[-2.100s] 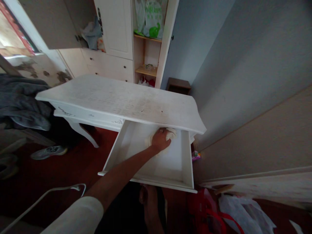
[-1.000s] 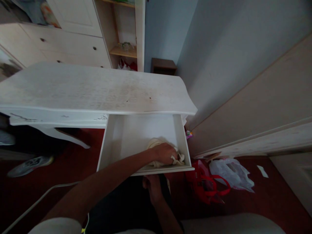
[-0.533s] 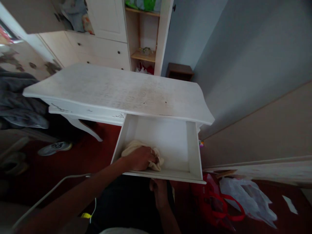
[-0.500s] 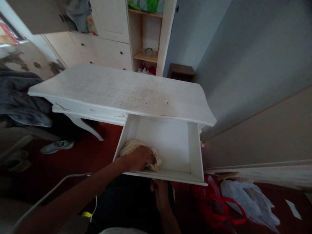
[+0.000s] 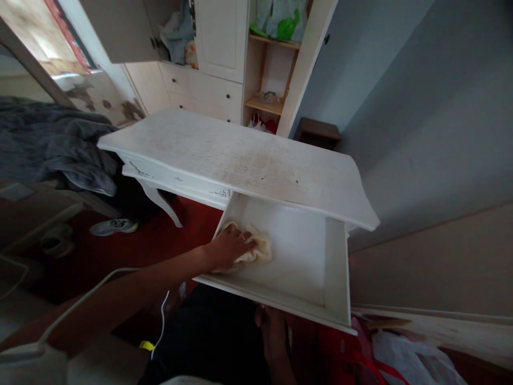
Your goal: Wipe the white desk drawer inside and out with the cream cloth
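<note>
Blue-grey wall (image 5: 401, 123), white wardrobe (image 5: 222, 40), dark red floor (image 5: 196, 216)

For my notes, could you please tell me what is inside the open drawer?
The open drawer holds a cream cloth with the left hand on it; much of the drawer's pale bottom shows. The part beneath the cloth and hand is covered.

The counter (image 5: 192, 139) has a white, painted-looking top, matt, with grainy grey-brown smudging. The drawer (image 5: 296, 240) has smooth, pale inner faces with a faint sheen. The cloth (image 5: 262, 248) is cream fabric, soft and wrinkled. At nine to ten o'clock, the grey textile (image 5: 52, 144) looks thick, plush and matt. The shelf board (image 5: 264, 104) at twelve o'clock is pale wood. At four o'clock, the white bag (image 5: 412, 358) is thin, crinkled plastic. The wall (image 5: 420, 107) at two o'clock is matt and mostly smooth.
</note>
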Motion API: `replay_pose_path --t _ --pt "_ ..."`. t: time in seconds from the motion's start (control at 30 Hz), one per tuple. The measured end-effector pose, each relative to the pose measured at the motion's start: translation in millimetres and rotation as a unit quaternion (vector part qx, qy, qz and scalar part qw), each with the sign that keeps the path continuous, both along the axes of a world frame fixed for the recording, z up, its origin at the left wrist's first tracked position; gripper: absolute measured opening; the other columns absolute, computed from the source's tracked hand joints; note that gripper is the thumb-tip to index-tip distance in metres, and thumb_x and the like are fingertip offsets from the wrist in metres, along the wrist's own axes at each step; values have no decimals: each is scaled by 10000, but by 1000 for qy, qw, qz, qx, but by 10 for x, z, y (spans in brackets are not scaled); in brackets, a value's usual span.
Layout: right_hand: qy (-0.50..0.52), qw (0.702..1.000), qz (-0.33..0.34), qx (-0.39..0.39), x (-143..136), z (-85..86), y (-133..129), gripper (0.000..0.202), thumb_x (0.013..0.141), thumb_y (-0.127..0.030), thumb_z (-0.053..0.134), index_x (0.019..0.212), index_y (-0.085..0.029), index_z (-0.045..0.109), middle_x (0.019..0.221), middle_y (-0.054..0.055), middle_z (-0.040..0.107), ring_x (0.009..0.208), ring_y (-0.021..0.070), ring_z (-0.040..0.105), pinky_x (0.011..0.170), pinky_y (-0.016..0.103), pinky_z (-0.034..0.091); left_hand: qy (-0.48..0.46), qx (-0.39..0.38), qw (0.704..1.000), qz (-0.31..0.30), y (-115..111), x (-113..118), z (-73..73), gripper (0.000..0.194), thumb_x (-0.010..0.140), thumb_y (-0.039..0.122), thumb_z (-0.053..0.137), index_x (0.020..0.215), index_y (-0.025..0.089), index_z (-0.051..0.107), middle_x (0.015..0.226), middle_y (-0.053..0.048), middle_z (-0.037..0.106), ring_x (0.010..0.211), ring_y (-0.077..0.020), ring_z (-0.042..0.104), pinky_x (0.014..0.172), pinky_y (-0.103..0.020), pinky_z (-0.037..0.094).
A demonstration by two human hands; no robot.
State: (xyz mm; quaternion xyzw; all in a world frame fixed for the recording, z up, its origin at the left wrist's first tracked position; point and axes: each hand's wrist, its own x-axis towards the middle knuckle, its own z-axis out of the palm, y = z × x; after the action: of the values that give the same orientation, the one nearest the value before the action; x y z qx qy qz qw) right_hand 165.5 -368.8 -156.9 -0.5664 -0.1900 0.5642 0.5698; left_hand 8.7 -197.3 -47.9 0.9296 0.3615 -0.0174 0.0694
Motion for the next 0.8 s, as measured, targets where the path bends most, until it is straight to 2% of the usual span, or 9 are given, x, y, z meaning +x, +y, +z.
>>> replay_pose_path --t 0.1,0.27,0.37,0.47,0.57,0.67,0.73,0.8 --pt "9 1000 -4 5 2 -4 -7 353 676 -517 697 586 -209 550 508 -42 468 462 109 354 471 268 295 21 23 998 -62 85 27 69 524 797 174 632 1291 324 543 1358 -103 549 1103 -305 558 970 -488 365" --pt "6 1000 13 -2 35 3 -21 357 686 -533 698 613 -215 554 532 -42 487 472 114 384 482 269 305 49 63 997 -11 383 243 306 270 856 115 512 985 230 720 1183 -129 641 1065 -336 559 873 -494 393" --pt "-3 1000 19 6 47 16 -15 385 691 -548 695 582 -217 529 519 -36 479 470 120 397 485 276 312 13 87 996 3 600 341 414 265 879 121 480 869 183 737 1119 -152 654 1089 -345 538 868 -485 386" --pt "-3 1000 25 8 51 9 -10 398 689 -556 693 564 -222 517 504 -35 461 461 125 391 487 284 314 9 74 997 -18 706 354 448 280 872 107 466 832 174 735 1073 -149 664 1072 -330 546 856 -458 396" --pt "7 1000 30 0 60 -21 -19 405 687 -557 686 538 -223 510 484 -33 437 468 132 392 498 290 320 65 34 997 -28 653 331 436 295 850 92 456 832 175 738 1071 -143 666 1024 -323 576 825 -450 415" --pt "2 999 49 -7 82 -54 -41 417 701 -552 666 509 -222 499 468 -30 434 476 137 400 515 295 325 111 -51 991 -55 499 292 393 257 781 93 544 880 216 747 1050 -111 681 955 -301 621 796 -421 444" --pt "-9 998 57 -3 96 -77 -56 415 724 -543 647 507 -221 501 466 -29 442 477 137 405 526 297 330 109 -104 984 -96 374 237 361 299 723 79 601 904 265 750 1033 -78 693 925 -276 640 802 -392 455" --pt "-20 998 61 3 106 -105 -70 421 751 -535 627 502 -219 503 464 -28 449 482 136 413 535 295 334 70 -116 987 -88 244 155 352 360 689 53 620 897 316 749 1022 -33 702 926 -236 647 836 -351 454"
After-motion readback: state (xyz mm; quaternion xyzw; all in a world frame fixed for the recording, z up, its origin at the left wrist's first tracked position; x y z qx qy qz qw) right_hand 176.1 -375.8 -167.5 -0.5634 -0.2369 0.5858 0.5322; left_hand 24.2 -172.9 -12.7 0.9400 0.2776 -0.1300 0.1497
